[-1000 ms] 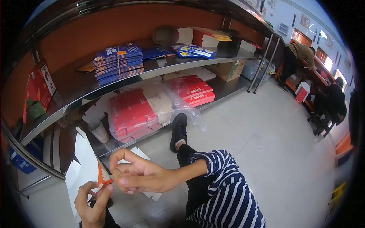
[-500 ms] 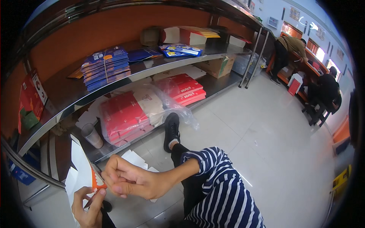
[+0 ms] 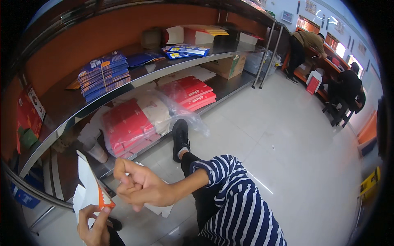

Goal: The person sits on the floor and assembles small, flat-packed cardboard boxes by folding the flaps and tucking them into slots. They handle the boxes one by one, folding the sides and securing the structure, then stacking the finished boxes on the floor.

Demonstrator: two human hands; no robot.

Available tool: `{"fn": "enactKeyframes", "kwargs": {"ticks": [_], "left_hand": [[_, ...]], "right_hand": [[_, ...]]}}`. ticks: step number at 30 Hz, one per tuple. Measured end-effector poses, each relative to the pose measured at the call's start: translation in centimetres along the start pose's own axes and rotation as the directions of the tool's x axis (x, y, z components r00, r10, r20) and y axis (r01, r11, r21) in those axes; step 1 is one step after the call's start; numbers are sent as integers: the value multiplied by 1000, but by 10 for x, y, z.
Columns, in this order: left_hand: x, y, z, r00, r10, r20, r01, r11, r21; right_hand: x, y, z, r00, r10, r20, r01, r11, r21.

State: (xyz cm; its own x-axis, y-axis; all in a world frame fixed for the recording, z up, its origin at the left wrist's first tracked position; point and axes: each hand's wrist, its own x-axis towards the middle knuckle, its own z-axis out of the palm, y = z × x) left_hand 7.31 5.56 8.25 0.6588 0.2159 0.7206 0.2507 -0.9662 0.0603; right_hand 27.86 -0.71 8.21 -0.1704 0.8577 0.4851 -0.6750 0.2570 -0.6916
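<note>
My left hand pinches a folded paperboard carton by its lower corner. The carton is white inside and orange with white marks outside, and a tall white flap stands up from it. Just right of that corner is my right hand, apart from the carton. Its fingers are curled in, and whatever they may hold is hidden. Beneath the right hand, white paperboard pieces lie on the floor, partly covered by it.
A metal shelf unit carries a tied stack of blue cartons, red packs in clear plastic, a clear cup and a brown box. My shoe rests beside the lower shelf. Two people are at a far counter.
My right hand has drawn back from the carton's orange corner, opening a small gap. The left hand keeps its pinch. My view has shifted slightly.
</note>
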Motion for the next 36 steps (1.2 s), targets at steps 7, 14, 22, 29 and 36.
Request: {"fn": "enactKeyframes", "kwargs": {"ticks": [7,14,22,29,36], "left_hand": [[5,-12,20,959,-255,123,283,848,-447],[12,-13,8,911,-253,325,403,708,-580],[6,-17,16,966,-179,186,255,772,-582],[2,-18,15,993,62,-103,-87,961,-261],[6,-20,13,997,57,-55,-70,956,-285]], "right_hand": [[2,-3,-12,954,-243,177,300,805,-511],[5,-8,-16,941,-264,210,333,621,-709],[14,-6,-10,953,254,168,154,75,-985],[12,-7,0,964,33,264,263,30,-964],[13,-4,2,952,57,301,303,-36,-952]]}}
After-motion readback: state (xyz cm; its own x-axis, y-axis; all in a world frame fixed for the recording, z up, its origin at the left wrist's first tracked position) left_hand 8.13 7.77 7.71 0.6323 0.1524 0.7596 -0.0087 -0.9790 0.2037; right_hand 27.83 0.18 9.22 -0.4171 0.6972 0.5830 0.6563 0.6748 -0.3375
